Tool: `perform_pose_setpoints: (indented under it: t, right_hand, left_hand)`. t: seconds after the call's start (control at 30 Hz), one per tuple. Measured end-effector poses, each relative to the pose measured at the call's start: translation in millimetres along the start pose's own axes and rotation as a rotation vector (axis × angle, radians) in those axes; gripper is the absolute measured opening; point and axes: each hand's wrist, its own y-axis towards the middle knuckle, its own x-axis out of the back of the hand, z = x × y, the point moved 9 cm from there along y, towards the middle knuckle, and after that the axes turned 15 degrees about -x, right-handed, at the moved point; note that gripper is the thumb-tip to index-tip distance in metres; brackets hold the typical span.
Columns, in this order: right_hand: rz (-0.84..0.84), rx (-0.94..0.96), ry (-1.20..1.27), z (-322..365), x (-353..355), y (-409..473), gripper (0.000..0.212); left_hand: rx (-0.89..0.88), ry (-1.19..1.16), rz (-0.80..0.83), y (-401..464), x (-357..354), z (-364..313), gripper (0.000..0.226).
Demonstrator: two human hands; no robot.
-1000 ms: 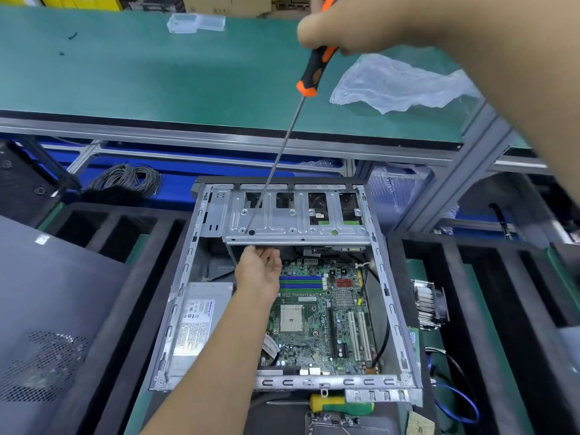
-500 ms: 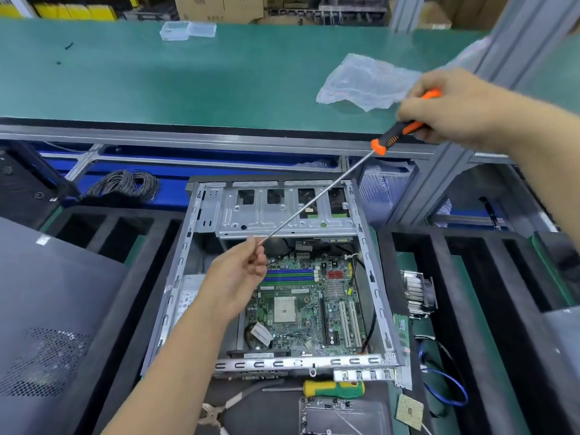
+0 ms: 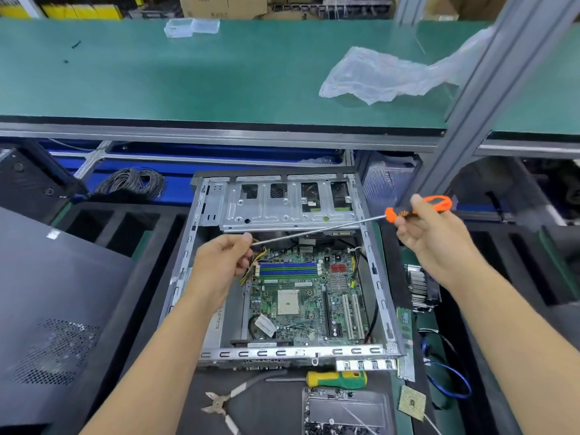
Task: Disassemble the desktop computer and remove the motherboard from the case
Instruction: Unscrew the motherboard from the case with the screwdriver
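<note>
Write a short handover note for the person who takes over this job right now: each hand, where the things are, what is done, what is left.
Left hand: pinches the tip end of the long screwdriver.
Right hand: grips its orange handle; the shaft lies across the open case.
Motherboard: in the case, CPU socket bare, cables near its top edge.
Drive cage: mounted at the far end.
Done: side cover off; heatsink out, lying right of the case.
Left: free the board and lift it out.
Spare: green-yellow screwdriver and pliers in front of the case.

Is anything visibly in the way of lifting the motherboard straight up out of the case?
Yes. The metal drive cage spans the far end of the case, covering the far edge of the motherboard. Both hands hold the orange screwdriver above it.
</note>
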Motion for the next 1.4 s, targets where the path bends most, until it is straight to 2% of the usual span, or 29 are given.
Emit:
perform_pose_setpoints:
  t: [0.13, 0.2, 0.27, 0.33, 0.47, 0.57, 0.63, 0.7, 0.87, 0.97, 1.03, 1.2, 1.4]
  right_hand:
    - [-0.135, 0.064, 0.005, -10, 16, -8, 0.013]
    - [-0.186, 0.135, -0.069, -6, 20, -14, 0.013]
    - [-0.186, 0.211, -0.184, -3, 15, -21, 0.015]
    - [-0.176, 0.271, -0.28, -2, 6, -26, 0.016]
    - [-0.143, 0.365, -0.482, -7, -24, -35, 0.017]
    - [-0.085, 0.405, -0.568, -14, -52, -38, 0.018]
    - [-0.049, 0.421, -0.586, -17, -71, -41, 0.018]
    - [-0.031, 0.452, -0.621, -17, -88, -44, 0.018]
    - [-0.051, 0.502, -0.698, -11, -118, -49, 0.024]
    - [-0.043, 0.523, -0.739, -7, -131, -51, 0.024]
    - [-0.025, 0.534, -0.766, -5, -138, -52, 0.024]
    - [0.013, 0.56, -0.838, -3, -156, -54, 0.023]
    - [0.034, 0.586, -0.951, 1, -176, -55, 0.025]
  left_hand:
    - [-0.107, 0.167, -0.115, 5, 14, -8, 0.02]
    - [-0.206, 0.306, -0.193, 6, 20, -19, 0.02]
    - [-0.278, 0.357, -0.194, 8, 22, -28, 0.017]
    - [-0.325, 0.426, -0.074, 13, 14, -32, 0.013]
    - [-0.454, 0.754, 0.314, 15, -25, -33, 0.008]
    - [-0.464, 1.014, 0.578, 17, -49, -23, 0.03]
    - [-0.442, 1.116, 0.662, 20, -55, -17, 0.032]
    - [-0.447, 1.173, 0.69, 23, -59, -15, 0.022]
    - [-0.469, 1.195, 0.73, 26, -63, -8, 0.005]
    - [-0.485, 1.124, 0.587, 30, -55, -9, 0.023]
    - [-0.525, 1.082, 0.491, 32, -50, -14, 0.022]
    - [-0.555, 1.104, 0.6, 28, -60, -15, 0.015]
    - [-0.513, 1.015, 0.528, 33, -50, -15, 0.01]
